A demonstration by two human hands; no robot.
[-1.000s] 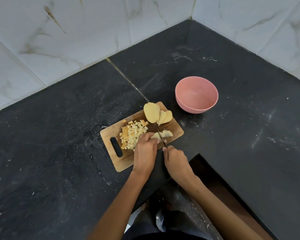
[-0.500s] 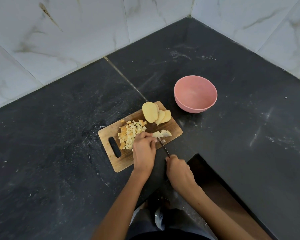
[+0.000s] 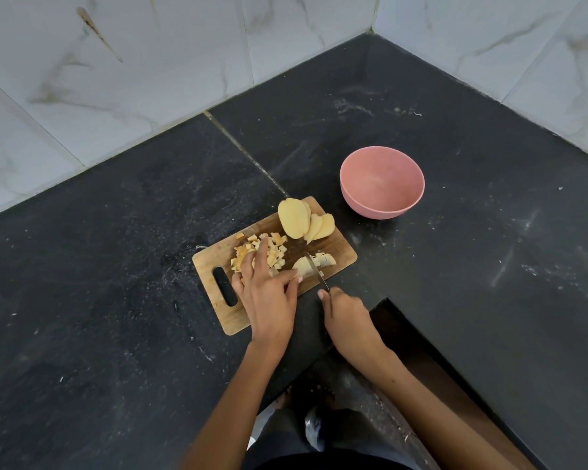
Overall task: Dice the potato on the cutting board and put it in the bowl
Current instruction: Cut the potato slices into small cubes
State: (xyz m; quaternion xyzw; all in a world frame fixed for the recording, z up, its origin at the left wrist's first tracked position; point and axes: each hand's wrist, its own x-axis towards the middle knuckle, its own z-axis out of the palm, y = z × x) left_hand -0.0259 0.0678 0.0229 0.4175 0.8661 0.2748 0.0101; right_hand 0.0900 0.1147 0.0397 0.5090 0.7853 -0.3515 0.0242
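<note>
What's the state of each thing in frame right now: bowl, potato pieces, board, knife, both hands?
pink bowl: upright, empty
potato slices: uncut, stacked at board's far end
diced potato: piled on board
potato strips: partly cut, under the blade
knife: blade on strips
cutting board: flat on counter
left hand: fingers spread, thumb by strips
right hand: grips knife handle

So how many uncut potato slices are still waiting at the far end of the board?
3 visible: one large slice standing nearest the board's far corner, then two smaller slices fanned against it toward the bowl. More may hide behind.
</note>
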